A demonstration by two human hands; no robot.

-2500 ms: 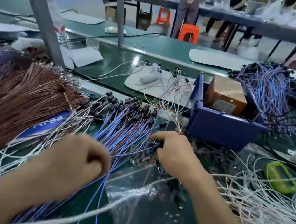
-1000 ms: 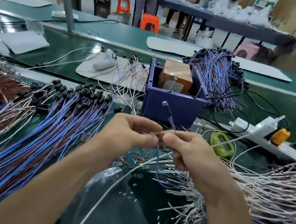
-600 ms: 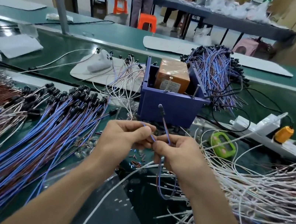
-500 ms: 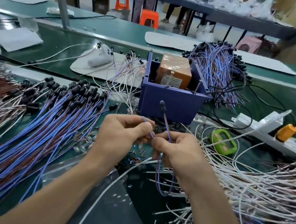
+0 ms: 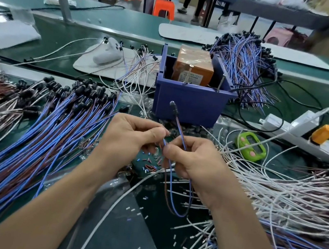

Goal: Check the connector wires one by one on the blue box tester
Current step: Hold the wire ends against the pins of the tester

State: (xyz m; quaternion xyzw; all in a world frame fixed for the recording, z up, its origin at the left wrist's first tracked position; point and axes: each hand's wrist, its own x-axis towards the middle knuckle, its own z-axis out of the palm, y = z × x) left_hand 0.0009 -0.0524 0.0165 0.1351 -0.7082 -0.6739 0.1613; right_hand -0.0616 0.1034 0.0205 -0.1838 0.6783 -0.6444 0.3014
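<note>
The blue box tester [image 5: 190,103] stands in the middle of the green bench, with an orange block [image 5: 193,65] inside and two metal pins on its front rim. Just in front of it, both hands hold one connector wire [image 5: 179,131], a blue and brown pair with a black connector tip pointing up at the box's front wall. My left hand [image 5: 133,138] pinches the wire's free end. My right hand [image 5: 194,159] pinches the wire beside it, and the rest hangs in a loop below. A big fan of the same blue wires [image 5: 34,136] lies to the left.
A second bundle of blue wires [image 5: 244,66] lies behind the box to its right. White wires [image 5: 277,196] spread at the right. A green timer [image 5: 250,146] and a white power strip [image 5: 300,133] with an orange plug sit right of the box. A clear sheet [image 5: 117,224] lies near me.
2.5 s ago both hands were in the left wire pile. They have since lifted one wire out and brought it in front of the box. The view has shifted slightly since 0.5 s ago.
</note>
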